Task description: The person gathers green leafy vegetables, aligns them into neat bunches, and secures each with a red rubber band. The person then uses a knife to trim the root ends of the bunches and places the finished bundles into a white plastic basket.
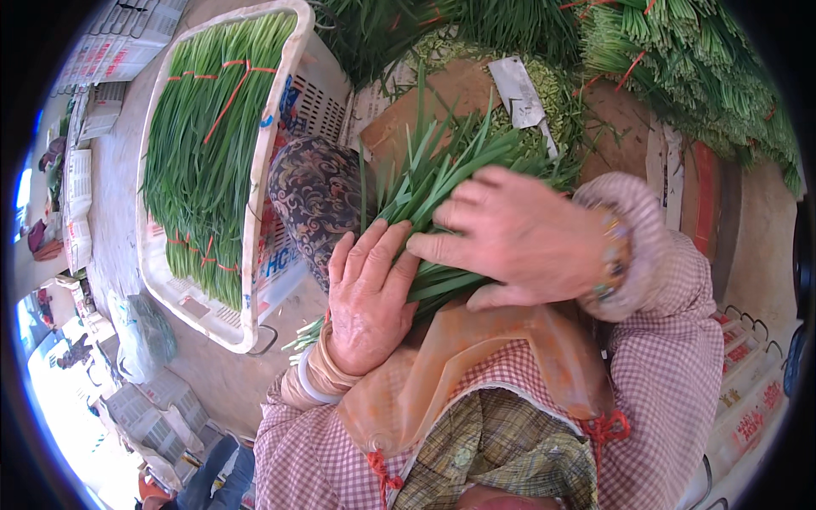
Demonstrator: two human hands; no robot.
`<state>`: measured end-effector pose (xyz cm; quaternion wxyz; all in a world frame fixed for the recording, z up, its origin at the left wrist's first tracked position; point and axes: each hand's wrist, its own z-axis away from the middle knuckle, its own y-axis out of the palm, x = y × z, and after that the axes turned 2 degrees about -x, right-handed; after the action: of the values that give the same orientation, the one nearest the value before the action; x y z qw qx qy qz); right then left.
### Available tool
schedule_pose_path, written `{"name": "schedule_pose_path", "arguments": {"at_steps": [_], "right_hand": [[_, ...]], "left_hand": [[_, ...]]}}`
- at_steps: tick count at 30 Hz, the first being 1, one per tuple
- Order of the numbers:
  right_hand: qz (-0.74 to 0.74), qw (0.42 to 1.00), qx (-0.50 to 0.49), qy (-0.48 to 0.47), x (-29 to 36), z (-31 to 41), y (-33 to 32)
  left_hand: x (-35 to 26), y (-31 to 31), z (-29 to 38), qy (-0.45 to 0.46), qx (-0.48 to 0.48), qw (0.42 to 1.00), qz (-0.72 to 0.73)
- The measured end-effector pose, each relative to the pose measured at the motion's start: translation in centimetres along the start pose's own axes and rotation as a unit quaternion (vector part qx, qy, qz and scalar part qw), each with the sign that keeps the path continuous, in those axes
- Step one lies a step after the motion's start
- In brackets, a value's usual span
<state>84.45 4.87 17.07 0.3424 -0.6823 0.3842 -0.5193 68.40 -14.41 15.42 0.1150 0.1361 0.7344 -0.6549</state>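
A loose bunch of long green garlic chives (pixel 446 185) lies across my lap, its pale cut ends poking out at the lower left by my left wrist. Over the leaves rests my left hand (pixel 373 293), palm down, fingers pointing away from me. My right hand (pixel 516 236), slightly blurred, spreads over the same leaves just to the right, its index finger close to the left fingertips. The undersides of both hands are hidden. Beyond the bunch, a cleaver (pixel 519 92) lies on green trimmings beside a brown board (pixel 446 92).
At the left stands a white plastic crate (pixel 255 210) with chive bundles tied in red. More tied bundles (pixel 663 57) are heaped at the upper right. Other crates (pixel 752 408) stand at the lower right. Another person's legs (pixel 217 472) show at the lower left.
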Motion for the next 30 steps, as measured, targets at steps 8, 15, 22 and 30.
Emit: {"name": "schedule_pose_path", "arguments": {"at_steps": [8,15,22,30], "right_hand": [[0.046,0.996,0.02,0.077,-1.6,3.3,7.7],[0.023,0.993,-0.112,0.013,-1.6,2.2,9.7],[0.119,0.968,-0.221,0.006,-3.2,-2.3,8.4],[0.113,0.959,-0.26,-0.012,-6.7,-0.8,12.8]], "left_hand": [[3.4,-5.7,2.9,-0.198,-0.025,0.973,0.112],[2.2,-5.8,7.2,-0.264,0.229,0.933,0.085],[2.2,-7.8,7.4,-0.216,0.136,0.963,-0.083],[4.7,-4.7,-0.8,-0.023,0.045,0.992,0.113]]}}
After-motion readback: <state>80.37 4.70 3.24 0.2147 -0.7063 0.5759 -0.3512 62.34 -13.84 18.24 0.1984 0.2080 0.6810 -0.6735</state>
